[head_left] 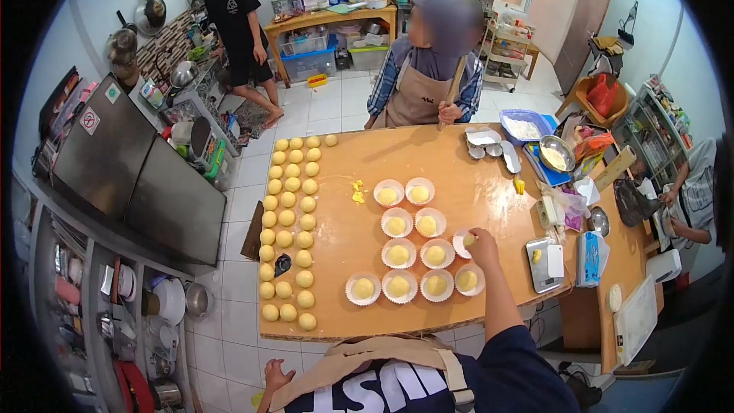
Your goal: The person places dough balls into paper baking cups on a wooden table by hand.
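Observation:
My right hand (482, 246) reaches over the table, its fingers closed at a yellow dough ball (469, 239) in a white paper cup (459, 243); the hand covers part of both. To its left and below stand several more paper cups (397, 253), each with a dough ball (436, 284) inside. My left hand (277, 375) is low beside my apron (359, 356), off the table, fingers apart and nothing in it. Along the table's left side lie rows of bare dough balls (287, 218), with a small dark object (283, 264) among them.
Across the wooden table (344, 183) a person in an apron (417, 95) holds a rolling pin (453, 88). Yellow scraps (358, 191) lie mid-table. A kitchen scale (545, 266), a flour tray (522, 126) and a metal bowl (556, 154) stand right. Other people are at far left and right.

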